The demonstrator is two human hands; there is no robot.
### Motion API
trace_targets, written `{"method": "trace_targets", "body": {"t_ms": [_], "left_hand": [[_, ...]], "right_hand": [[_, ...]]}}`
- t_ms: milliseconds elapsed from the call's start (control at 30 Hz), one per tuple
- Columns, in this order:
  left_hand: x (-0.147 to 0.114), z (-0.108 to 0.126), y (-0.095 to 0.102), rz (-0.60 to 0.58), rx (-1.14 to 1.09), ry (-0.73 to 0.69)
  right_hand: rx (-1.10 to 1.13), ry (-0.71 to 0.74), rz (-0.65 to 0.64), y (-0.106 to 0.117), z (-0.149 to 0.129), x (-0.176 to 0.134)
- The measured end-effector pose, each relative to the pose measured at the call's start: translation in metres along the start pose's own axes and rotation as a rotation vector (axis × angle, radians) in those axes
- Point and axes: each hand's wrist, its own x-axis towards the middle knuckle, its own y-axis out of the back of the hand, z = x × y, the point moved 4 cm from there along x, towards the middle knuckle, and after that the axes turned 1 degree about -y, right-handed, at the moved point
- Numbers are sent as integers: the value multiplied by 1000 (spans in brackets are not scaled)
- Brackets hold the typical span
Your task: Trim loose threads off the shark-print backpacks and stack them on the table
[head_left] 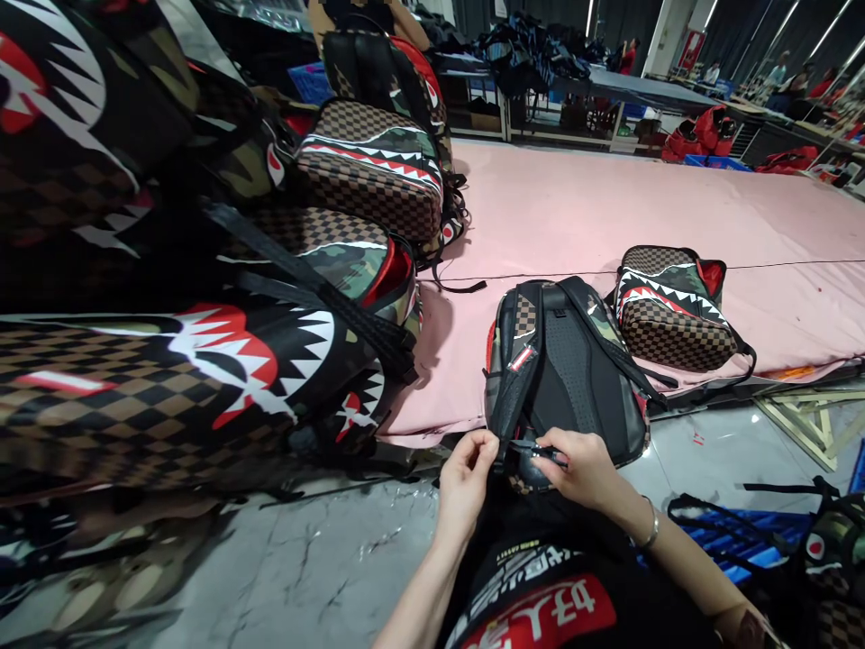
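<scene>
A black backpack (564,370) with checkered and camouflage edges lies at the table's near edge, its padded back and shoulder straps facing up. My left hand (469,469) is closed, thumb and fingers pinching the lower end of the backpack's left shoulder strap (501,458). My right hand (578,464) is wrapped round small dark thread snips (549,452), their tips pointing left toward the pinched strap. The handles are partly hidden by my fingers. Beyond the backpack, to its right, sits a smaller checkered bag (676,311) with a printed toothy mouth.
A large pile of shark-print backpacks (270,351) fills the left side. Another backpack (378,162) stands farther back on the pink-covered table (641,198). Blue crates (750,541) and straps lie on the floor at right. Part of a person (365,16) shows behind the bags.
</scene>
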Motion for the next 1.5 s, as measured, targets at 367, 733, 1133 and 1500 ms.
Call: {"method": "trace_targets", "body": {"t_ms": [367,733,1133,1500], "left_hand": [[-6,-1,-7,0,46,-58],[-11,-8,-3,179,91,-85],[-14,-7,-3,210,116,-105],[-14,-9,-6,207,36,-86]], "right_hand": [[-191,78,-98,5,-5,11],[-47,93,-47,-1,-2,14],[-127,212,-219,7,-14,41],[-101,212,-175,1,-10,38]]}}
